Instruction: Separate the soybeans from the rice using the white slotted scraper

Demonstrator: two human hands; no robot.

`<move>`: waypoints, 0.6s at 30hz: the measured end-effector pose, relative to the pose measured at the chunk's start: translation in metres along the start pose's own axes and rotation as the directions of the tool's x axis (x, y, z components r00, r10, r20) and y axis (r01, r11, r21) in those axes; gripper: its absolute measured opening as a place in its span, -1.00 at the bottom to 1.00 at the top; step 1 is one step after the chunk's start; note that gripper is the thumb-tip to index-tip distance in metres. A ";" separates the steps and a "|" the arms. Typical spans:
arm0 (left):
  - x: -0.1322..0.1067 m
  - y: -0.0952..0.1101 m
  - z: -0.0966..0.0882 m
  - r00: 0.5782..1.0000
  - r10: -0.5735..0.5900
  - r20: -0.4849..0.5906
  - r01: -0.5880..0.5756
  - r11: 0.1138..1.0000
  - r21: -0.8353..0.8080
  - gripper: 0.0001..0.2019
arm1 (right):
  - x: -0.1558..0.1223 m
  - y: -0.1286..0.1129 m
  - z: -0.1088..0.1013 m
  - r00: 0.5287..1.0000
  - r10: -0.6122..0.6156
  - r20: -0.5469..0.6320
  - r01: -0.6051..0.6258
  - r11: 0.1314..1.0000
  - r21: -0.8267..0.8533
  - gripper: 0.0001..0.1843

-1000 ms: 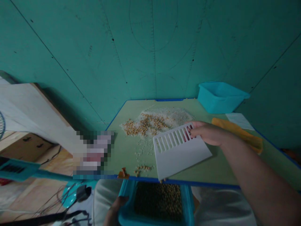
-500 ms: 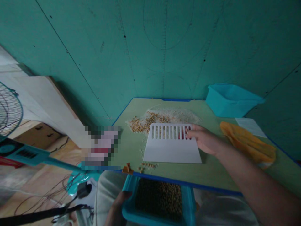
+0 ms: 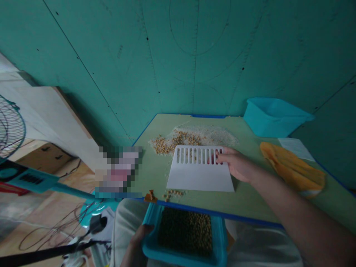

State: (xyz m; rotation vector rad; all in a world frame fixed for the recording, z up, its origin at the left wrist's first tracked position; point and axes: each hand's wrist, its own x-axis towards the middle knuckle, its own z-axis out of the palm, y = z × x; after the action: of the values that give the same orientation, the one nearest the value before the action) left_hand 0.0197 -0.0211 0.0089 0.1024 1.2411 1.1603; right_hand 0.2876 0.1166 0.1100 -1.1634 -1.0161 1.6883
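My right hand (image 3: 236, 165) grips the right end of a white slotted plastic scraper (image 3: 198, 173), fingers through its slots; the scraper stands on the green table (image 3: 250, 202), just in front of a pile of yellow beans mixed with white rice (image 3: 191, 138). A few loose beans (image 3: 174, 194) lie near the table's front edge. My left hand (image 3: 139, 237) holds the left rim of a teal tray (image 3: 183, 237) full of beans, kept below the table edge over my lap.
An empty teal tub (image 3: 274, 116) stands at the back right by the teal wall. An orange cloth (image 3: 292, 168) and a white paper (image 3: 296, 148) lie to the right. A fan (image 3: 11, 129) and cables (image 3: 55, 230) are on the floor at left.
The scraper has swung from a tilted position to square with the table edge and moved back toward the bean and rice pile. The left hand still holds the tray.
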 end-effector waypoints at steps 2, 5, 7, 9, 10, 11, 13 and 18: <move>0.001 0.001 0.000 1.000 0.005 0.012 -0.005 1.000 -0.006 -0.75 | 0.000 0.001 0.000 1.000 0.001 0.013 0.000 1.000 -0.005 -0.79; 0.001 0.002 -0.001 1.000 0.008 0.011 -0.008 1.000 0.008 -0.75 | 0.000 0.002 0.002 1.000 0.012 0.028 -0.012 1.000 -0.005 -0.80; 0.002 0.001 -0.002 1.000 0.010 0.019 -0.010 1.000 0.013 -0.74 | -0.001 0.003 0.003 0.999 0.016 0.033 -0.016 1.000 -0.004 -0.81; 0.004 0.000 -0.005 0.999 0.026 0.043 -0.026 1.000 -0.002 -0.72 | -0.002 0.003 0.005 0.999 0.019 0.040 -0.019 1.000 -0.007 -0.82; 0.005 -0.001 -0.006 0.998 0.032 0.045 -0.032 0.999 -0.009 -0.71 | -0.002 0.003 0.005 0.999 0.020 0.044 -0.020 1.000 -0.011 -0.82; 0.006 -0.002 -0.007 0.999 0.037 0.035 -0.037 0.999 -0.014 -0.70 | -0.003 0.003 0.006 0.999 0.023 0.049 -0.022 1.000 -0.015 -0.82; 0.007 -0.003 -0.009 0.999 0.035 0.004 -0.035 0.999 -0.009 -0.69 | -0.004 0.003 0.008 0.998 0.029 0.064 -0.027 0.999 -0.023 -0.80; 0.006 -0.001 -0.007 0.999 0.032 0.042 -0.032 0.999 -0.004 -0.72 | -0.006 0.003 0.011 0.997 0.022 0.076 -0.020 1.000 -0.021 -0.79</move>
State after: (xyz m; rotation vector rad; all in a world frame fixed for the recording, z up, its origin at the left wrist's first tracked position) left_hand 0.0142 -0.0211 0.0013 0.1435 1.2040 1.1822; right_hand 0.2779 0.1085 0.1121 -1.1338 -1.0727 1.7541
